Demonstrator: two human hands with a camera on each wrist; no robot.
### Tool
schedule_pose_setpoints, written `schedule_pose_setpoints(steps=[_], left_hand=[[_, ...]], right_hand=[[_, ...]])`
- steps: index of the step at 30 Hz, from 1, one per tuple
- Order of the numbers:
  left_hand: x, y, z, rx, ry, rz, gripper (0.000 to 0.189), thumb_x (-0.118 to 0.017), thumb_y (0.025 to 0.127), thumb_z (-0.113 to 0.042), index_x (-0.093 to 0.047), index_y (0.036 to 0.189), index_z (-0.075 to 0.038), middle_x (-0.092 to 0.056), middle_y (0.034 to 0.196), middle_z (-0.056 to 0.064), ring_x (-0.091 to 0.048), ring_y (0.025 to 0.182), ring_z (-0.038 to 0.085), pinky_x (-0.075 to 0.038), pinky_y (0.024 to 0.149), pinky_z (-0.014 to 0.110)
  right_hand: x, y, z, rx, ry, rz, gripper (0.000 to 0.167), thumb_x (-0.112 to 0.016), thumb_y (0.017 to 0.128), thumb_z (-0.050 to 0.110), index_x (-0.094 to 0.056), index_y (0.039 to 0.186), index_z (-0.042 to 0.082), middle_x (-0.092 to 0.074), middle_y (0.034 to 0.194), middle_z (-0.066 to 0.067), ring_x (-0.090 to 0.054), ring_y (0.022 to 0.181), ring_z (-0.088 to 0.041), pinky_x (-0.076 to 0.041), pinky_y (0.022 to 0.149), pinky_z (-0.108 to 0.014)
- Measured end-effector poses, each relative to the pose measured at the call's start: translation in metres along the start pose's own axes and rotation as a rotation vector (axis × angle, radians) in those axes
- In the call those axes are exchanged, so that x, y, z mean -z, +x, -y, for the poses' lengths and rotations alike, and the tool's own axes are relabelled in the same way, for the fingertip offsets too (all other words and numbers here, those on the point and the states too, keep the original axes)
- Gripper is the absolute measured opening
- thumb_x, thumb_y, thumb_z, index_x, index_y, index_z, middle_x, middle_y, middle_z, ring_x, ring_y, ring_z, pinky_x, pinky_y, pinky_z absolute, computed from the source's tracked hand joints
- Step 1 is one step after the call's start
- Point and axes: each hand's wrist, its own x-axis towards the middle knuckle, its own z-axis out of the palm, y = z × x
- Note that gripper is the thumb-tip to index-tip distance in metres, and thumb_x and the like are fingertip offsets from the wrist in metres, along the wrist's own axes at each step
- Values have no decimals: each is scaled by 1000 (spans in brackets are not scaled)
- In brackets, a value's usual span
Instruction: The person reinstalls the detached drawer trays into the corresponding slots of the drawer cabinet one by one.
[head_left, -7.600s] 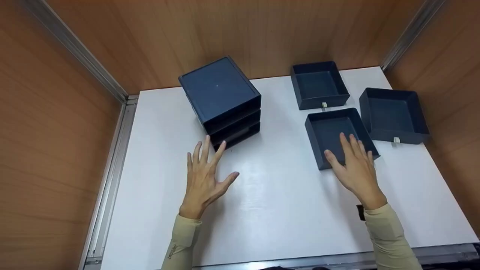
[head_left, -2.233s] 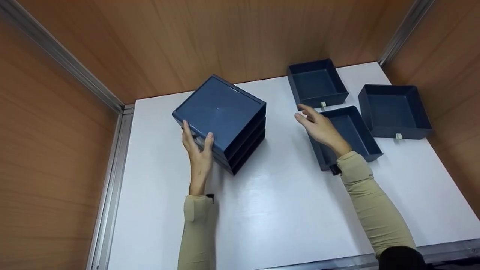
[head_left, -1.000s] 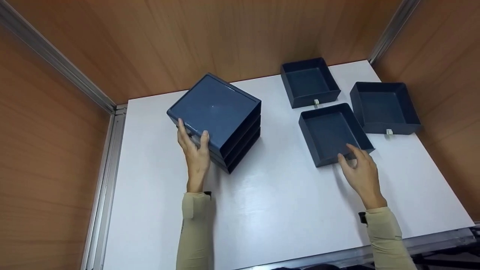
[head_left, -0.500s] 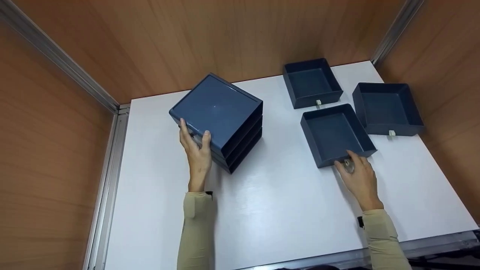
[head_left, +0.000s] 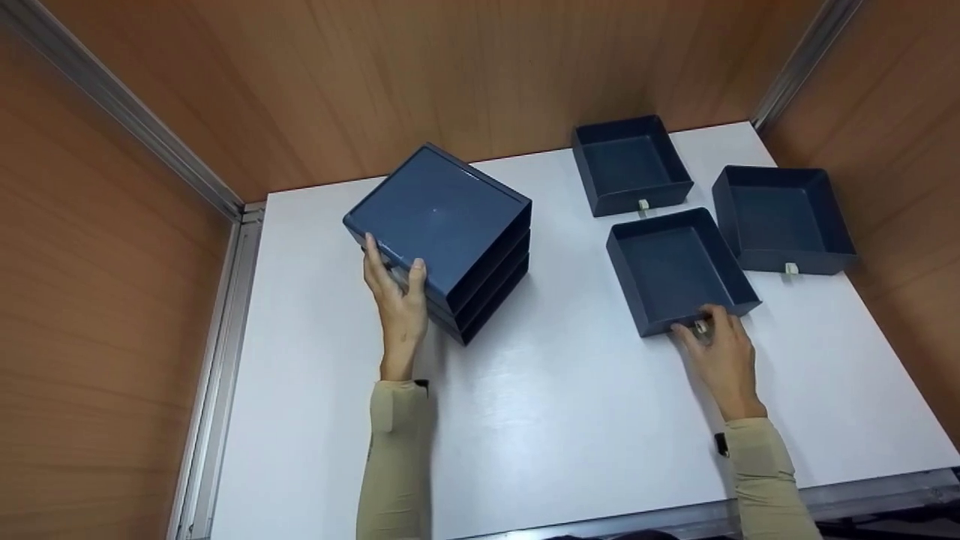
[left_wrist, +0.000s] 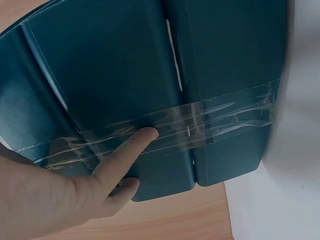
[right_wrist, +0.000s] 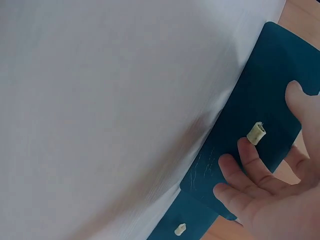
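In the head view a dark blue drawer cabinet (head_left: 435, 217) with several empty slots stands at an angle on the white table. My left hand (head_left: 401, 315) lies along its left side, thumb at the top edge. In the left wrist view the index finger extends straight against clear tape (left_wrist: 225, 115) across the cabinet's side. My right hand (head_left: 720, 367) holds the front wall of the nearest open drawer (head_left: 671, 270), index finger over the rim. In the right wrist view the thumb and other fingers touch its front face around a small pale pull tab (right_wrist: 256, 133).
Two more empty blue drawers lie behind: one at the back (head_left: 630, 161) and one at the right (head_left: 784, 214). Each has a pale tab in front. Wooden panels (head_left: 480, 75) wall in the table's back and sides. A metal rail (head_left: 637, 517) runs along the front edge.
Both hands were raised and spread at first; the cabinet has since turned and come nearer, with my left hand on it. My right hand has moved onto the nearest drawer's front wall.
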Motion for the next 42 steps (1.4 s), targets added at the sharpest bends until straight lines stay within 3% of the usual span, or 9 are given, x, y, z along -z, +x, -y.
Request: schedule_pose_setpoints(steps=[5, 10, 23, 33, 42], left_hand=[[-1, 0, 0, -6, 0, 0, 87, -55, 107, -44, -2, 174, -26, -4, 178, 18, -14, 165, 40, -26, 126, 67], [0, -1, -1, -6, -11, 8, 86, -54, 108, -44, -1, 174, -27, -2, 178, 17, -13, 165, 40, -28, 124, 68], [0, 1, 1, -3, -5, 7, 85, -53, 108, -45, -2, 174, -27, -1, 178, 17, -12, 165, 40, -27, 125, 68], [-1, 2, 1, -21, -6, -6, 86, -53, 107, -45, -3, 174, -25, -4, 177, 18, -13, 165, 39, -26, 125, 67], [-1, 0, 0, -5, -13, -2, 88, -54, 106, -48, -2, 174, -27, -2, 178, 17, -10, 166, 40, -24, 125, 70]], right_hand=[[1, -3, 0, 12, -3, -19, 52, -80, 98, 24, -58, 137, -2, -62, 124, -30, -59, 116, -49, -46, 99, -65], [4, -5, 6, 81, 15, -60, 49, -83, 95, 19, -60, 132, -4, -64, 119, -29, -61, 111, -47, -48, 95, -62], [19, -17, 47, 214, 66, -82, 47, -88, 88, 10, -65, 127, -4, -67, 116, -26, -65, 108, -43, -49, 93, -58], [27, -31, 79, 302, 51, -42, 50, -89, 85, 3, -65, 129, -2, -69, 117, -21, -67, 109, -36, -44, 91, -33], [25, -45, 100, 369, 92, -3, 53, -92, 80, 2, -67, 127, -1, -70, 117, -16, -69, 111, -31, -44, 98, -25]])
